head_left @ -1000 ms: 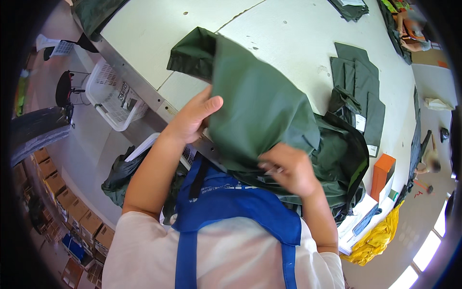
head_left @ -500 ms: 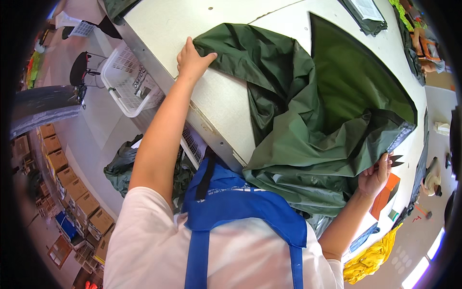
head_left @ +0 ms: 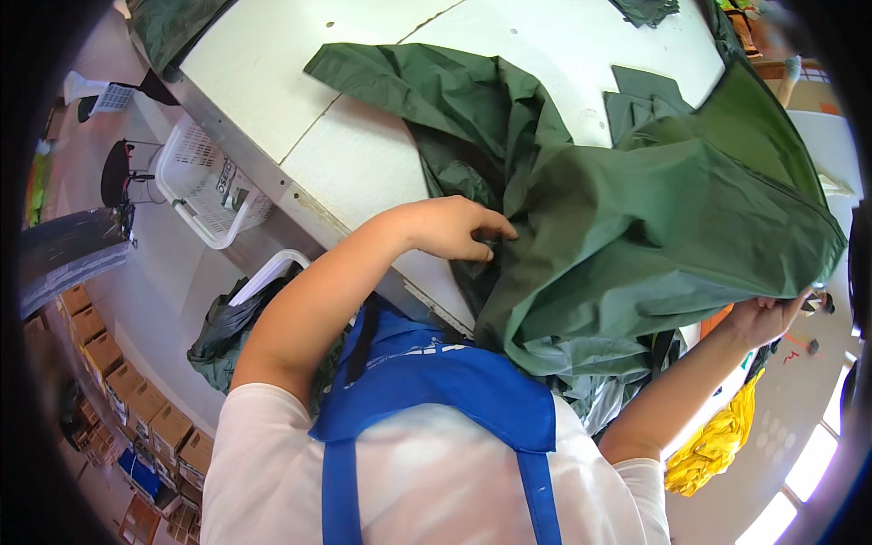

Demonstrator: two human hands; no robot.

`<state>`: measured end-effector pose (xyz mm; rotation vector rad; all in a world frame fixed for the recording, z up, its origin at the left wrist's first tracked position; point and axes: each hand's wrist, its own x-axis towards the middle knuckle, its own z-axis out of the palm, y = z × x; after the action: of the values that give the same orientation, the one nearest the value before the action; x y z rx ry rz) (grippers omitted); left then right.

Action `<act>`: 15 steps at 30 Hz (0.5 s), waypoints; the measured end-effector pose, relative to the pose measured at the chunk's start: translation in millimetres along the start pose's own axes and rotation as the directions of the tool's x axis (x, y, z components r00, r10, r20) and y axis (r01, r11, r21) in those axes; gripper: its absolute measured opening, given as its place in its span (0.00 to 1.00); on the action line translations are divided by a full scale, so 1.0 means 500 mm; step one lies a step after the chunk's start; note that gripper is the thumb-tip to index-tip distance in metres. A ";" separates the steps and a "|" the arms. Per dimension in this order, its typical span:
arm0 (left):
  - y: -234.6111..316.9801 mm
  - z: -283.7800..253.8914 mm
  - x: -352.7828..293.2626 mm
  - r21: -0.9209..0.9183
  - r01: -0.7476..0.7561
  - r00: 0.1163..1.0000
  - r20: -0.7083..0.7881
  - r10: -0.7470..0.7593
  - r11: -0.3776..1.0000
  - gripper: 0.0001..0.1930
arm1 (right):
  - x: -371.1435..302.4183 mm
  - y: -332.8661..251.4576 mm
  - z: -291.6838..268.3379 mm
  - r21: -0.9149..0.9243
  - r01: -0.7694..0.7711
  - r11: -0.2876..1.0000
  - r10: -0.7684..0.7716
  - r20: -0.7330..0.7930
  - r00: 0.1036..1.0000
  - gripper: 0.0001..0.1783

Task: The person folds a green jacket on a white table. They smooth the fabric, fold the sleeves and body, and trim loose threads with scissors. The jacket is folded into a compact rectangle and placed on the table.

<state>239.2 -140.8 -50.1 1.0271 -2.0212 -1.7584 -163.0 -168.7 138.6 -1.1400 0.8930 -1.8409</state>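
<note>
A large piece of dark green coated fabric [head_left: 636, 236], with a dark-bound edge and a lighter green inner face, spreads across the white table and hangs over its near side. Its narrower crumpled end points toward the far left. At the right, my right hand [head_left: 767, 320] grips the fabric's edge and holds that corner raised; part of the fingers is hidden beneath it. My left hand [head_left: 459, 229] hovers at the middle folds, its thumb and fingers apart and curved, fingertips close to or touching the cloth.
Flat dark green pieces [head_left: 643, 102] lie behind the fabric on the white table [head_left: 272, 68]. Beyond the table's left edge stands a white plastic basket [head_left: 195, 177]. Dark green cloth [head_left: 222, 327] is heaped lower left. A yellow cloth bundle [head_left: 718, 440] sits lower right, cardboard boxes [head_left: 145, 400] far left.
My left hand has let go of the fabric's far-left end and come back toward its middle. My right hand has moved outward to the right and lifted the gripped edge, spreading the fabric.
</note>
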 end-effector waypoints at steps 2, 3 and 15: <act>0.015 -0.013 0.012 -0.054 0.044 0.977 -0.206 -0.054 0.998 0.22 | 0.009 -0.033 0.006 -0.047 0.066 0.997 -0.066 -0.010 0.998 0.16; 0.028 -0.027 0.025 -0.051 0.035 0.901 -0.431 -0.054 0.998 0.22 | 0.010 -0.046 0.005 -0.072 0.098 0.993 -0.099 -0.014 0.995 0.17; -0.066 -0.224 0.182 0.554 0.566 0.781 -0.596 -0.183 0.610 0.41 | 0.085 -0.362 -0.241 -0.575 0.253 0.778 -0.486 -0.295 0.823 0.21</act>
<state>254.7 -285.5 -78.1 2.0466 -2.2421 -0.6086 -331.8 -105.3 267.7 -1.3278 1.5840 -2.3253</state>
